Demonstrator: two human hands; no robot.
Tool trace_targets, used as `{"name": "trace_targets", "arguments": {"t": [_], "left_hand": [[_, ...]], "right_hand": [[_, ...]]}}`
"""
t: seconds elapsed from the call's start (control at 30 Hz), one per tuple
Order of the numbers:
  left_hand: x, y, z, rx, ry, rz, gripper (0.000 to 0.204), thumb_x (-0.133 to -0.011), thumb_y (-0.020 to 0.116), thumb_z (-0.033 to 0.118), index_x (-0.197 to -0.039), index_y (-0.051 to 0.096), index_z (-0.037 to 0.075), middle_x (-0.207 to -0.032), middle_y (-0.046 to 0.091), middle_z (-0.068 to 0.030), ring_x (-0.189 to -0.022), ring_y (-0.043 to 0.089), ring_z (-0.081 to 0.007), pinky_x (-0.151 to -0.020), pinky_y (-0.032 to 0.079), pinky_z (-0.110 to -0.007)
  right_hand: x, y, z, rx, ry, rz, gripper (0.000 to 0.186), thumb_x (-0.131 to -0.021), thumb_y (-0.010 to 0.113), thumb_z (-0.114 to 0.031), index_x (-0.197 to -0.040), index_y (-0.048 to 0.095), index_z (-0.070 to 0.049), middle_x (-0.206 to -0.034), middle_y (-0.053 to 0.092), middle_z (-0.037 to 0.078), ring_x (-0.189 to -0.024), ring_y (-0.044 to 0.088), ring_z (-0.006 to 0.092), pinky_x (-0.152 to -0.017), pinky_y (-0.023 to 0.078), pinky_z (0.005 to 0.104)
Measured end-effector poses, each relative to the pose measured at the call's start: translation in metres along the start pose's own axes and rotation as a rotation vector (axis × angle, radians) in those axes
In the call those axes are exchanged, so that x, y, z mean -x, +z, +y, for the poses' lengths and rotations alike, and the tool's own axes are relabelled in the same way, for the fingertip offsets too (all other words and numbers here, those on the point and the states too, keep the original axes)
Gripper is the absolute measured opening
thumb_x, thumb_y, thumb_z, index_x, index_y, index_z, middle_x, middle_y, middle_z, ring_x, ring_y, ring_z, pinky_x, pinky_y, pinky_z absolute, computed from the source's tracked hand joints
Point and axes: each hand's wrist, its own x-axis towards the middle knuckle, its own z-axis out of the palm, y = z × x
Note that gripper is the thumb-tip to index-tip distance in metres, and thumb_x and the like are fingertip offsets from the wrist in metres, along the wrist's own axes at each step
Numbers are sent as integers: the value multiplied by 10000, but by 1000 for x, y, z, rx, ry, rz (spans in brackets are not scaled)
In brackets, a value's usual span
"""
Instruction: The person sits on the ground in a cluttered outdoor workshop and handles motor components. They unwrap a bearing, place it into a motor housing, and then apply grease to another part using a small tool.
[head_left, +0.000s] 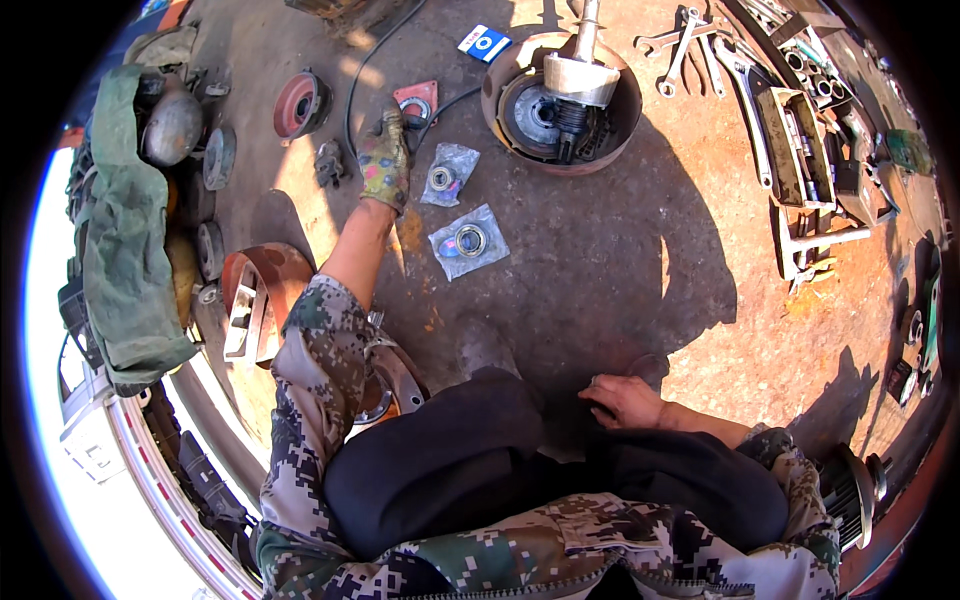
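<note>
My left hand point(384, 168), in a stained patterned work glove, reaches forward over the ground. Its fingers are stretched out beside a red flanged metal part point(418, 98), and the fingertips overlap its left edge; whether they touch is unclear. Right of that hand lie two bearings in clear plastic bags, a nearer bearing point(470, 240) and a farther bearing point(441, 178). My bare right hand point(625, 402) rests by my right knee, fingers loosely bent and apart, holding nothing.
A large drum point(625, 125) with a shaft and hub inside stands ahead. Wrenches point(688, 50) and an open metal toolbox point(790, 150) lie right. A black hose point(352, 90) runs past my left hand. Left are a red hub point(298, 105), a rusty drum point(285, 265) and a green tarp point(125, 240).
</note>
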Motion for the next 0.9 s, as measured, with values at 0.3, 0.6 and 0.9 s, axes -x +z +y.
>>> {"name": "trace_targets", "arguments": {"t": [0.3, 0.6, 0.9], "left_hand": [[19, 4, 0, 50, -63, -2, 506, -1043, 553, 562, -834, 653, 113, -605, 445, 39, -500, 370, -82, -471, 264, -283], [26, 15, 0, 81, -113, 17, 527, -1055, 543, 541, -810, 654, 88, -571, 388, 47, -465, 330, -86, -453, 223, -290], [43, 28, -8, -172, 227, -88, 487, -1061, 572, 449, -879, 714, 19, -669, 597, -25, -556, 469, -83, -523, 355, -291]], "right_hand": [[-1, -1, 1, 46, 0, 4, 377, -837, 702, -145, -1199, 644, -55, -1028, 621, 127, -952, 664, 336, -789, 575, 452], [-1, 3, 7, 31, 7, 28, 377, -854, 698, -161, -1215, 639, -70, -1031, 616, 115, -951, 669, 325, -770, 587, 442], [-2, 5, 8, 43, 11, 45, 409, -863, 699, -168, -1255, 622, -80, -1045, 604, 101, -942, 669, 305, -755, 592, 435]]}}
